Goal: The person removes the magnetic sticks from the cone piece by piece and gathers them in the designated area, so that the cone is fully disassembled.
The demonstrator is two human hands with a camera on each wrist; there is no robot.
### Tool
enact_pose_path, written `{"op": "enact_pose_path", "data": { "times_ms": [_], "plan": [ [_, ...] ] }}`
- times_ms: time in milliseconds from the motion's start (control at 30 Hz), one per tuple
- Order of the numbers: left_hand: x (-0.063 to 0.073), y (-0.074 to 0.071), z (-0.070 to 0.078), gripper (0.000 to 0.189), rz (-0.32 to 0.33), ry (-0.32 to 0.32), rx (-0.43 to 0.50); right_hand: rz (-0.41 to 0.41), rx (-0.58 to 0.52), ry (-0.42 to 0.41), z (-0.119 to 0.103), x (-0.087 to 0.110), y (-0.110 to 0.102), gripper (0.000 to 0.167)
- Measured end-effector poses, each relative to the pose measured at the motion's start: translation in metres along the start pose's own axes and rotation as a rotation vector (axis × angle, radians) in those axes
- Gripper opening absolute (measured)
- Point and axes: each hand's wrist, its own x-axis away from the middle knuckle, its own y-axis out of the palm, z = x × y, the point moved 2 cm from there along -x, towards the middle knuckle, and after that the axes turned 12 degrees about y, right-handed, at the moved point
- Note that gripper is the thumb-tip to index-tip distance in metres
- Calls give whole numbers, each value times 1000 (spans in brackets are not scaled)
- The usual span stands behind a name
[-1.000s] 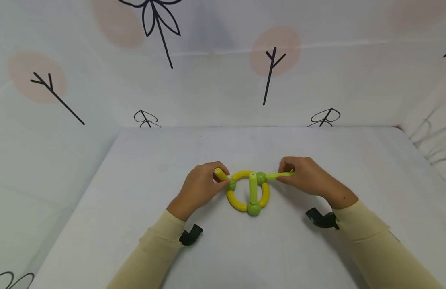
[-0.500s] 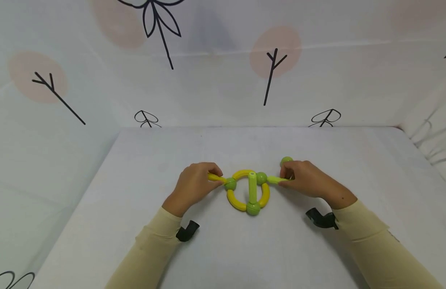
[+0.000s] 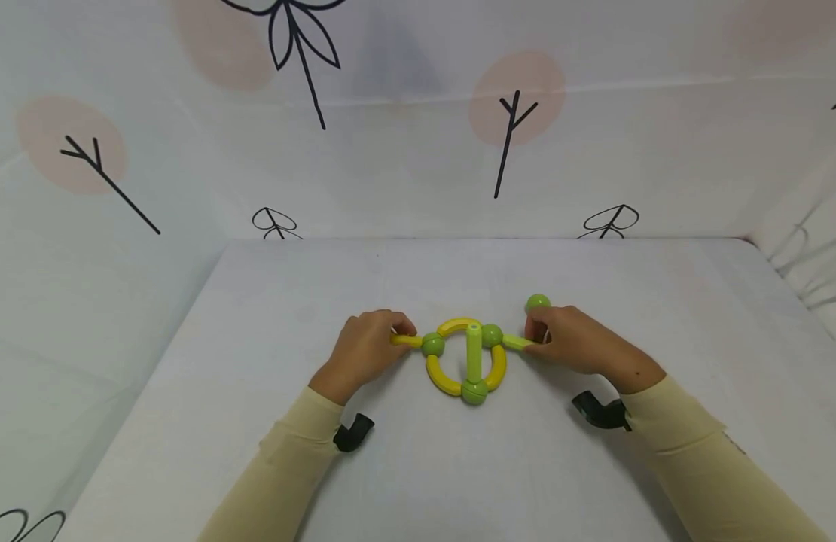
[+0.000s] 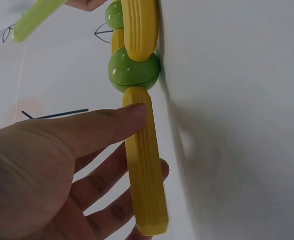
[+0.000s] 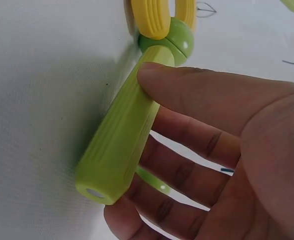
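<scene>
A ring of curved yellow magnetic pieces (image 3: pixel 443 376) joined by green balls lies mid-table in the head view. My left hand (image 3: pixel 367 352) pinches a straight yellow stick (image 4: pixel 146 175) between thumb and fingers; its inner end meets the ring's left green ball (image 3: pixel 432 345). On the other side my right hand (image 3: pixel 569 337) pinches a light green stick (image 5: pixel 122 130), which meets the back right ball (image 3: pixel 491 335) and points outward. Another light green stick (image 3: pixel 474 354) rises from the front ball (image 3: pixel 474 391); no hand touches it.
A separate green ball (image 3: pixel 538 301) sits just beyond the fingers of my right hand. The white table (image 3: pixel 418 467) runs back to a patterned cloth backdrop (image 3: pixel 404 165). A dark curved piece (image 3: pixel 354 433) sticks out at each sleeve cuff.
The yellow stick has come down from a raised tilt to lie outward to the left. My right hand has lowered the light green stick slightly, and the separate green ball has come into view.
</scene>
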Motion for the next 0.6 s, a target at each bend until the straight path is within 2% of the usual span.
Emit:
{"op": "enact_pose_path", "data": {
  "times_ms": [367,500,600],
  "plan": [
    [-2,1,-1,15,-46,-28,33,0,7,-3,1,0,0,15],
    [-2,-1,1,20,-29,4,7,33,7,5,-2,3,-4,13],
    [-1,-2,7,24,-7,37,28,85,-23,-5,-7,8,-7,13]
  ]
}}
